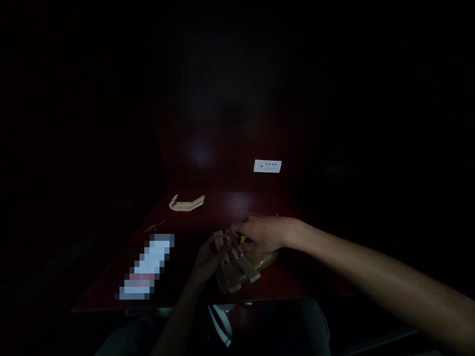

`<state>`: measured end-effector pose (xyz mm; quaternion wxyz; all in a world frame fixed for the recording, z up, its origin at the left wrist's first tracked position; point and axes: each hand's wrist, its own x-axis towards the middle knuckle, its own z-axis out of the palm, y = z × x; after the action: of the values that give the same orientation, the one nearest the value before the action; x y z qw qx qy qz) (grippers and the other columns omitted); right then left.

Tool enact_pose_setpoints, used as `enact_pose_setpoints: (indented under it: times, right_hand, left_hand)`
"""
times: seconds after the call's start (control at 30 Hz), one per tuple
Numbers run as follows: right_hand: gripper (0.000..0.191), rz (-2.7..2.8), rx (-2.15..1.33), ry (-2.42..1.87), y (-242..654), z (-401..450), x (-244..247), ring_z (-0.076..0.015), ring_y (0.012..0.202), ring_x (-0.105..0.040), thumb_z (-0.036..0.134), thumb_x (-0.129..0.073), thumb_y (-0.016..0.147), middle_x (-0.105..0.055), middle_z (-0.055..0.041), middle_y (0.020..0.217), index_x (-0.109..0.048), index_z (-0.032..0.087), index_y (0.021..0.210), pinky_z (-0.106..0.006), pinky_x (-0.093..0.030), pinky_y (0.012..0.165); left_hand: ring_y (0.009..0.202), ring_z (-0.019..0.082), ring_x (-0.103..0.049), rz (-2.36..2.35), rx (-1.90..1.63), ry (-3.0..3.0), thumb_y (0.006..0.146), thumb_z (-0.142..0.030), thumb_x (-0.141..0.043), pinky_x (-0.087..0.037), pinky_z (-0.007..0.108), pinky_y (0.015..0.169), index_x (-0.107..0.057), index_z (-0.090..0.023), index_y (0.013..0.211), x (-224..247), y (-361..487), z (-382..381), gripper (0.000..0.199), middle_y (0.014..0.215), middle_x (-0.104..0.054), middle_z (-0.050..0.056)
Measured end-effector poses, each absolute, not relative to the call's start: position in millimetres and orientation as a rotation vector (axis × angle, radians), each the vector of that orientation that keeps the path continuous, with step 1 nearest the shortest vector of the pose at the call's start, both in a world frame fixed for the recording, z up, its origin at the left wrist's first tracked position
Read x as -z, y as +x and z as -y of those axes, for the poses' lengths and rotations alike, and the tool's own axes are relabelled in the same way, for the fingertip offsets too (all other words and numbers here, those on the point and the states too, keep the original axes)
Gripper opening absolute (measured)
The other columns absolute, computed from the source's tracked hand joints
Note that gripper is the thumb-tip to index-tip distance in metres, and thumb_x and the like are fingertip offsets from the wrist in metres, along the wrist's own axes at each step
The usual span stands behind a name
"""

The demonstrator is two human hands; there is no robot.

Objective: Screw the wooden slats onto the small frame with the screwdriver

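Near the front edge of the dark red table lies a pale, slatted piece (230, 274) with small holes in its strips. My left hand (210, 259) grips its upper left part, fingers wrapped round a strip. Over the top of the piece, my right hand (261, 233) has its fingers curled round a small tool with a yellow part (243, 239). The tool's far end is too dark to make out. Clear brownish plastic wrapping (263, 259) lies under and to the right of the piece.
A pale curved bracket (187, 204) lies at the table's back left. Thin pins or screws (154, 227) are nearer, above a blurred, light rectangular item (148, 267). A white socket panel (267, 166) is on the back wall. A pale curved object (221, 325) shows below the table edge (100, 309).
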<state>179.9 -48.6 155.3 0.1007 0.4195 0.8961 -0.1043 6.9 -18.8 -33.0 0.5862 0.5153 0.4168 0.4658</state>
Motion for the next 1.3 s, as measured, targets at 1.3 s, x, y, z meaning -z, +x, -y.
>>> enact_pose_setpoints:
  times: [1.3]
  right_hand:
    - [0.029,-2.821,0.252,1.15,184.3,50.1,-154.8,-0.0218,0.084,-0.068,0.034,-0.054,0.094,-0.071,-0.0079,0.101,-0.061,0.021,0.119,-0.031,-0.05,0.068]
  left_hand:
    - [0.084,0.026,-0.07,-0.908,-0.97,1.284,0.068,-0.056,-0.077,-0.052,0.033,0.072,-0.07,-0.013,0.099,27.6,4.6,-4.1,0.054,0.093,-0.075,0.009]
